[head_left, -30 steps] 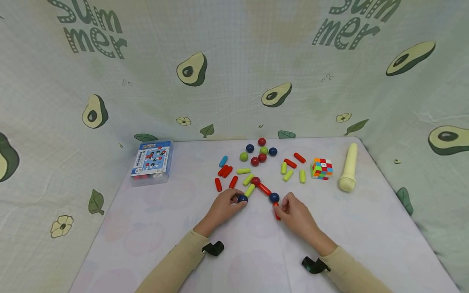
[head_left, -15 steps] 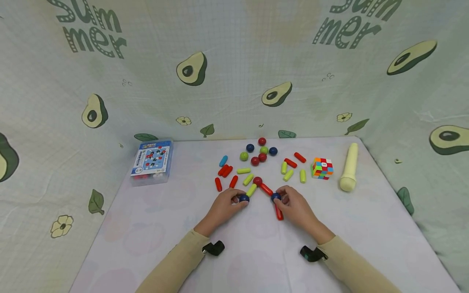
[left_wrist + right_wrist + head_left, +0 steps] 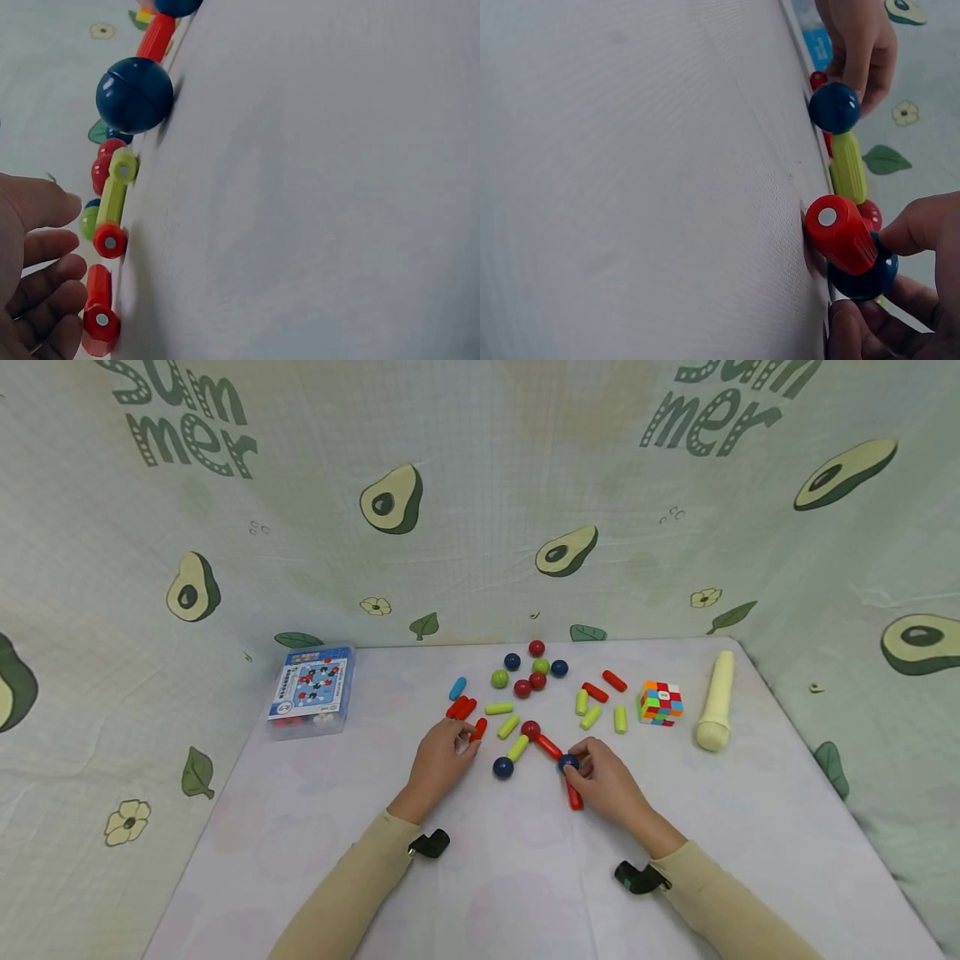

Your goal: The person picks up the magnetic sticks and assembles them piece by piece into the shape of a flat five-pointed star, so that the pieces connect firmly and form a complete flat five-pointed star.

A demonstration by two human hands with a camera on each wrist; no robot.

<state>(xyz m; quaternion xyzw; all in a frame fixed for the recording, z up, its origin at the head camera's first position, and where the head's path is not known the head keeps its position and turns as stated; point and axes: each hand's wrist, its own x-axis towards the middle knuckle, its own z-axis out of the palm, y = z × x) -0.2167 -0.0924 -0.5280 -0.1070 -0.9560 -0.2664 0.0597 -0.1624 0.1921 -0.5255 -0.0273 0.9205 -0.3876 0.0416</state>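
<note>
A V-shaped chain lies on the table: at its top a red ball point(image 3: 530, 728), then a yellow-green rod point(image 3: 518, 747) with a dark blue ball point(image 3: 503, 767) on the left branch. A red rod point(image 3: 548, 746) runs from the same red ball to another dark blue ball point(image 3: 861, 281), which my right hand point(image 3: 607, 781) pinches between thumb and fingers. From that ball a second red rod point(image 3: 841, 234) sticks out toward me. My left hand point(image 3: 441, 762) is beside a loose red rod point(image 3: 479, 728); its thumb and fingers stand apart in the left wrist view.
Loose balls point(image 3: 522, 690) in red, green and blue lie at the back. Several yellow-green rods point(image 3: 590, 717) and red rods point(image 3: 614, 681) are scattered around. A puzzle cube point(image 3: 660, 703) and a pale yellow microphone-shaped stick point(image 3: 716, 702) are right; a plastic box point(image 3: 311, 692) is left.
My left hand has let go of the left dark blue ball and moved left to the loose red rod. My right hand has shifted from the lower red rod to the right dark blue ball.
</note>
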